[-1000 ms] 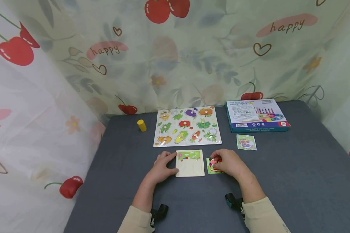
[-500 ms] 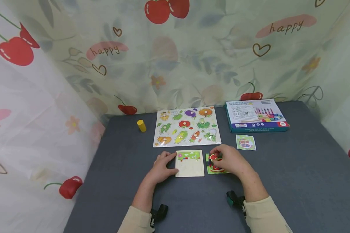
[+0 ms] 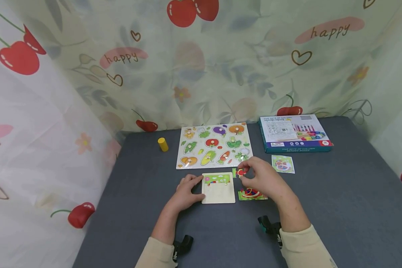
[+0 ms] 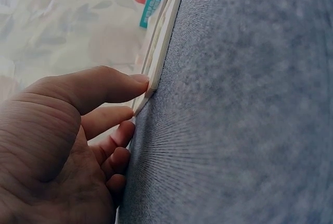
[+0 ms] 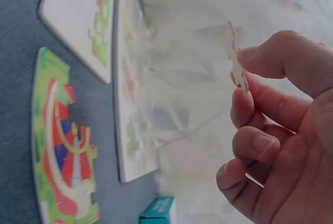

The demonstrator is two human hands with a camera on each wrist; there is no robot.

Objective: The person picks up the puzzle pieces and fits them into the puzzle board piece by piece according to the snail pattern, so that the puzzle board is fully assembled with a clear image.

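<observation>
On the table, a pale square puzzle tray has a strip of green jigsaw pieces along its far side. The thumb and index fingertip of my left hand touch the tray's left edge, the thumb near its near corner. My right hand pinches a small jigsaw piece between thumb and fingers, raised beyond the tray's right side. Edge-on in the right wrist view, that jigsaw piece appears thin and pale. Joined jigsaw pieces in green, red and blue lie right of the tray.
Behind the tray lies a vegetable peg board. A boxed toy set stands at the back right, with a small picture card in front of it. A yellow cylinder stands at the back left. A printed curtain borders the table.
My right hand has lifted the jigsaw piece off the small pile and carried it away from me and slightly left. The left hand and the tray have stayed in place.
</observation>
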